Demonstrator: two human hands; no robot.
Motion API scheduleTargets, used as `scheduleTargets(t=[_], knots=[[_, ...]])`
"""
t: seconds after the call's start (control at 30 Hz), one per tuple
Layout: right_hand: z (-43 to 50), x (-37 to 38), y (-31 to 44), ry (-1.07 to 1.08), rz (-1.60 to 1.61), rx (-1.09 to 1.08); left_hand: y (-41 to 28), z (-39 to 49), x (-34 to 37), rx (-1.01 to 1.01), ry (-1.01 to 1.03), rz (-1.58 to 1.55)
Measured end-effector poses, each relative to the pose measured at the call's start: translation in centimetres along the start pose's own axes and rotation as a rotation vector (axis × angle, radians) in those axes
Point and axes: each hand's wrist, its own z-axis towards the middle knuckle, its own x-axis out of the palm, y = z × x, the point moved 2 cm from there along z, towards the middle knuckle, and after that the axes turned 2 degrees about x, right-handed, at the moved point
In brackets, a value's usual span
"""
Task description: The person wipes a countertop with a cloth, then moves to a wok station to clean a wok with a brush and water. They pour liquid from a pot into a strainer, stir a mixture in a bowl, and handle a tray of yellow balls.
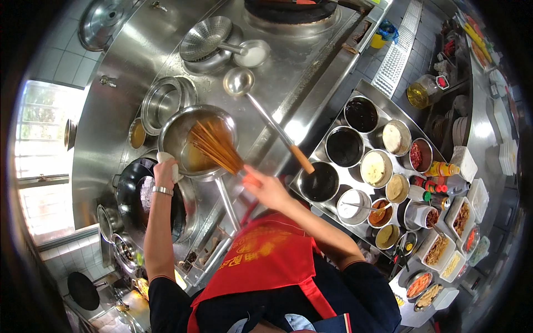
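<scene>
My right hand (268, 189) grips a bamboo wok brush (218, 147), its bristles fanned out over a round steel pan (164, 143). Cloudy brownish liquid (198, 158) lies in that pan, and a long steel handle (227, 202) runs from it toward my apron. My left hand (165, 174) is closed on a folded white cloth (175, 166) between the pan and a black wok (125, 195). The cloth hides what it may be pressed against. Within the wok is a bright, shiny patch that I cannot identify.
A steel ladle (270, 116) with a wooden end reaches from the counter to a rack of seasoning pots (319, 182). Farther off are a perforated strainer (204, 37), nested steel bowls (162, 100) and another wok (291, 12). Food trays (435, 249) stand at right.
</scene>
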Motion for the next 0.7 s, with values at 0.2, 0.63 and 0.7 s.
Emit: scheduleTargets(t=[0.2, 0.63, 0.7], knots=[[0.0, -2.2, 1.1, -0.024, 0.057, -0.008, -5.0, 2.3, 0.7, 0.056, 0.066, 0.212], [0.8, -3.5, 0.8, -0.038, 0.103, 0.076, -14.1, 4.6, 3.3, 0.382, 0.029, 0.850], [0.8, -3.9, 0.6, -0.032, 0.166, 0.124, -15.8, 3.2, 4.6, 0.468, -0.009, 1.015]])
